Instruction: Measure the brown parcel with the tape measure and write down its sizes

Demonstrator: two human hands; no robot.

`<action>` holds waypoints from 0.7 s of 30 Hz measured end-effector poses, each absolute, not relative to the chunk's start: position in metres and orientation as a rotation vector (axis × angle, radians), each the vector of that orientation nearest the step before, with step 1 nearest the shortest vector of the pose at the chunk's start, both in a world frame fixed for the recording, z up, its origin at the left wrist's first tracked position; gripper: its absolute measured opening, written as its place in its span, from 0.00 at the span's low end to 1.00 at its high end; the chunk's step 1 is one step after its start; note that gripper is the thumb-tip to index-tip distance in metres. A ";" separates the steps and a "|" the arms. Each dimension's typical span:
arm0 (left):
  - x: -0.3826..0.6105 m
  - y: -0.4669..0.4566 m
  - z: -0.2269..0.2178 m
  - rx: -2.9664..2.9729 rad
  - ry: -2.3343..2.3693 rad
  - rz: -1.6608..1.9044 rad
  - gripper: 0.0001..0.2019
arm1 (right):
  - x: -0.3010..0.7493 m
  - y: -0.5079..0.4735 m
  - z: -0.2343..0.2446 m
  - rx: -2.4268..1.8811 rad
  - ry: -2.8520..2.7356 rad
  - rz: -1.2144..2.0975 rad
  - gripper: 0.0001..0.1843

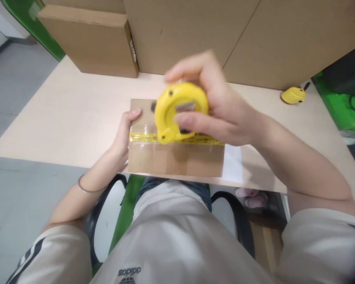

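Two-handed taping of a small box, as judged from the strip and the tool. The left hand [122, 136] grips the left edge of the brown cardboard box [154, 159], its thumb laid on the top face and its other fingers mostly hidden at the side. The box lies flat on the surface [62, 118], directly to the right of this hand. The right hand [229, 108] is closed around a yellow tape dispenser [165, 112], thumb within the ring, above the box; whether the tool touches the cardboard cannot be told. A yellow printed strip [139, 137] crosses the box from beside the left hand, beneath the dispenser, to the box's right edge. White paper [234, 163] lies just below the right hand, and a second yellow tool [292, 96] stands well to its right.

For good execution, the left hand should keep steady downward pressure on its edge, its thumb clear of the strip and of any cutting edge on the dispenser. The right hand does best to hold the ring level and in line with the strip, with even tension. Slack would probably wrinkle the tape; a sideways pull could turn the light-looking box. Firm smoothing away from the left hand should favour adhesion at both ends.
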State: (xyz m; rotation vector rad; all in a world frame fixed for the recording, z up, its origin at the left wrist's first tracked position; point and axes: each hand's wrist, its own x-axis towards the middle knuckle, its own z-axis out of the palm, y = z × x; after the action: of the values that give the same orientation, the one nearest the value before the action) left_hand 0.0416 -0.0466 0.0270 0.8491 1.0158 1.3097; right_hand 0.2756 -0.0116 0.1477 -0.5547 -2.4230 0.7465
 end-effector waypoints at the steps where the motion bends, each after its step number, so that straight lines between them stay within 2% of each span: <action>1: 0.043 -0.044 0.027 0.820 1.039 1.255 0.23 | 0.276 -0.012 0.139 -0.550 -2.489 0.763 0.24; 7: 0.045 -0.023 0.028 0.913 1.023 1.097 0.26 | 0.271 -0.005 0.090 -0.700 -2.627 0.490 0.23; 12: 0.046 -0.008 0.022 0.856 1.097 1.048 0.23 | 0.298 0.015 0.086 -0.806 -2.334 0.343 0.17; 15: 0.046 -0.001 0.018 0.772 1.126 1.081 0.18 | 0.338 0.034 0.079 -1.311 -2.116 0.350 0.12; 17: 0.046 0.003 0.015 0.807 1.094 1.133 0.14 | 0.362 0.043 0.063 -1.764 -2.160 0.357 0.13; 19: 0.045 0.008 0.013 0.904 1.035 1.213 0.11 | 0.378 0.047 0.041 -1.960 -2.244 0.402 0.17; 21: 0.044 0.013 0.010 0.990 0.990 1.278 0.11 | 0.387 0.047 0.019 -1.948 -2.295 0.461 0.19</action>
State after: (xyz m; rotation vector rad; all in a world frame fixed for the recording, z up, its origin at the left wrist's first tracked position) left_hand 0.0439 0.0129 0.0101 0.9898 0.9897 1.2784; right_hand 0.3866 0.0466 0.0188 -1.9481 -2.2948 0.4607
